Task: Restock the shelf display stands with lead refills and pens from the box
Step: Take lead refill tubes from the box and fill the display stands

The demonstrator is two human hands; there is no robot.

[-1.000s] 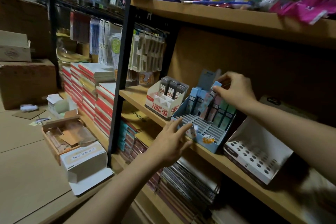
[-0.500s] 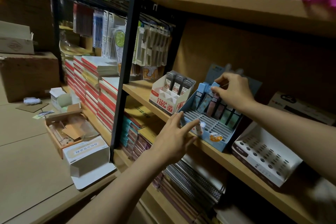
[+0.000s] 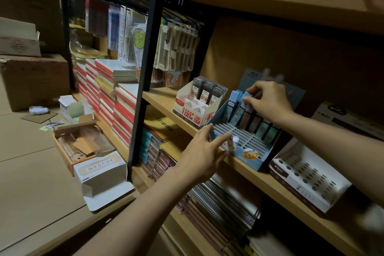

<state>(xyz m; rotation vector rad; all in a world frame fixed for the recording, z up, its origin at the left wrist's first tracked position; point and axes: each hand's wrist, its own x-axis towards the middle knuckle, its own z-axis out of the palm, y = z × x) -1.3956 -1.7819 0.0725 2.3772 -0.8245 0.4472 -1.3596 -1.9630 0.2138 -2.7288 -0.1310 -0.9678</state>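
Fingers (image 3: 250, 101) of the right hand (image 3: 268, 102) pinch the top of a blue lead refill case (image 3: 245, 97) standing in the back row of the blue display stand (image 3: 252, 159) on the wooden shelf (image 3: 158, 97). Left hand (image 3: 204, 149) rests on the stand's front left corner, fingers straight and spread. Beside it, a white stand (image 3: 187, 108) holds three grey refill packs (image 3: 207, 89).

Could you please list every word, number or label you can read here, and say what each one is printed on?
"100": front of the white stand.
"HB 0.7": same front, lower right.
"0.7": dark refill cases in it; other print too small.
Orange sticker on the blue stand: blurred.
Floor box label: characters, unreadable.
Hanging packs: unreadable.
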